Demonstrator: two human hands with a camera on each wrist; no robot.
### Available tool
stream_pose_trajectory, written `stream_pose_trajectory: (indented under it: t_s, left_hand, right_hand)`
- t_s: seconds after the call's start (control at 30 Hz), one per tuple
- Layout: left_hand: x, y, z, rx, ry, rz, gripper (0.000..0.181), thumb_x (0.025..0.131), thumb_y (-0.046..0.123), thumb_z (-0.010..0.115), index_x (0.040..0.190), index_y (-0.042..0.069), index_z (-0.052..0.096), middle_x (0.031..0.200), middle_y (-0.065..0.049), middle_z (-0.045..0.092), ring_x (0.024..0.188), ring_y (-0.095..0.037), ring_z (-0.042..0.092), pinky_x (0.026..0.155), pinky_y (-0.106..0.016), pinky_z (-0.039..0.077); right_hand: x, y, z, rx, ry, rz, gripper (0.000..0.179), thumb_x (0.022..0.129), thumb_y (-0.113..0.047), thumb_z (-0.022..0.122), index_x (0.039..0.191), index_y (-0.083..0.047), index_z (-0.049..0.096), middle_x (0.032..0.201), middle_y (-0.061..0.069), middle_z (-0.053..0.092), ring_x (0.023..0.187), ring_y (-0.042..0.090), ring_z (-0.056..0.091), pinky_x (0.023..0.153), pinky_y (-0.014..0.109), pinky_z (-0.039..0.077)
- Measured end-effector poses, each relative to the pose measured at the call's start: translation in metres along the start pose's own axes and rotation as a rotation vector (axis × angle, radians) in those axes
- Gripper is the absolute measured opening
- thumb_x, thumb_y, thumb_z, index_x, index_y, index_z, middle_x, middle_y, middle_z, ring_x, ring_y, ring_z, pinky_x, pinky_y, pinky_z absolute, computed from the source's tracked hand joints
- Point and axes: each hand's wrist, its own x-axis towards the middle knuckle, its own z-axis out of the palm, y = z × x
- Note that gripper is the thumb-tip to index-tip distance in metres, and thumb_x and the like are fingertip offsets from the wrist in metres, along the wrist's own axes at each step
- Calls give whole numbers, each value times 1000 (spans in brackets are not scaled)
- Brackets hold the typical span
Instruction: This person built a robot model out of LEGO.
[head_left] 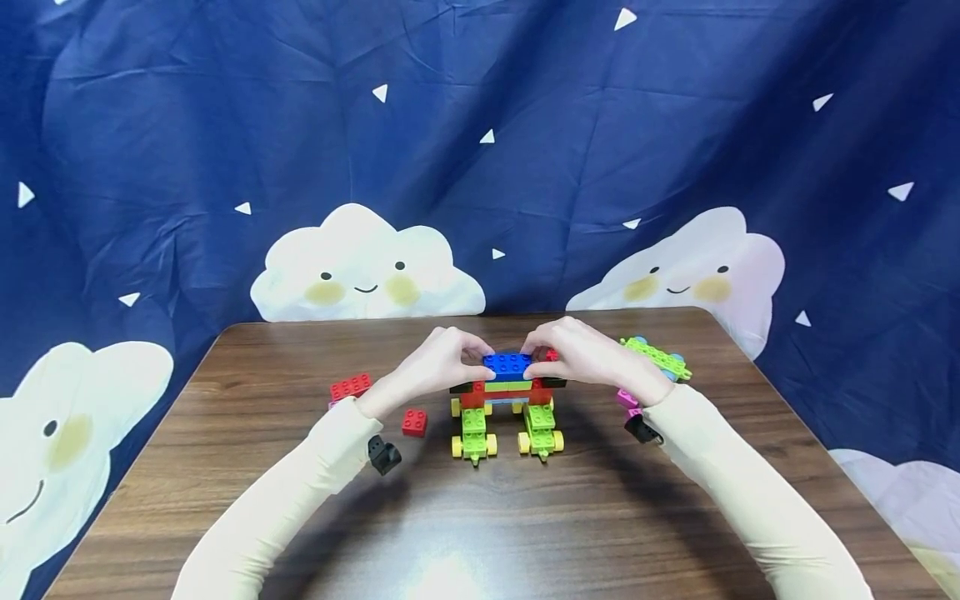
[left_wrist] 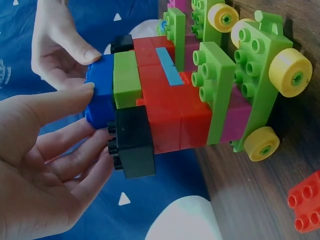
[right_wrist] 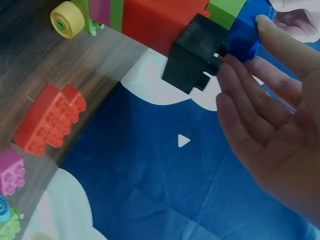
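A blue brick [head_left: 507, 367] sits at the top of a brick build on the table. My left hand [head_left: 435, 362] pinches its left end between thumb and fingers, and my right hand [head_left: 577, 352] pinches the right end. Directly below the blue brick is a lime green layer [left_wrist: 126, 80], above red bricks [left_wrist: 167, 117]. Black bricks [left_wrist: 134, 142] jut out at both sides, close under my fingers. The build stands on two lime green wheeled bases [head_left: 474, 421] with yellow wheels [left_wrist: 291, 73]; purple bricks [left_wrist: 236, 115] lie between base and body.
Left of the build lie a small red brick [head_left: 415, 422] and a larger red brick [head_left: 351, 386]. At right are a lime green piece [head_left: 656, 358] with blue round parts and pink bricks [head_left: 627, 400]. More red bricks [right_wrist: 50, 120] show in the right wrist view. A blue curtain hangs behind the table.
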Motion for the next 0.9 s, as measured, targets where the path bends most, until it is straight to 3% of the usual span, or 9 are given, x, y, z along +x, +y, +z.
stream_pose_trajectory:
  t_s: [0.17,0.53,0.9]
  left_hand:
    - [1,-1,0,10,5,9,32,83,27,80,109,9,76,103,-5,78,96,-17,74,85,-32,58]
    - [1,-5,2,-78,-1,-35,33,82,27,81,110,9,76,105,-5,78,100,-17,74,87,-32,58]
    - [2,-7,4,-103,2,-30,34,83,27,81,111,9,76,106,-5,78,97,-16,74,87,-32,58]
  right_hand:
    - [0,1,3,13,0,4,29,83,-28,80,101,-5,74,92,6,75,78,19,68,77,35,59]
    - [0,0,3,-34,10,-11,28,84,-29,79,100,-6,74,92,6,76,77,21,67,75,32,56]
    - [-1,3,4,37,17,9,29,82,-26,80,101,-4,75,93,7,76,76,13,66,77,36,59]
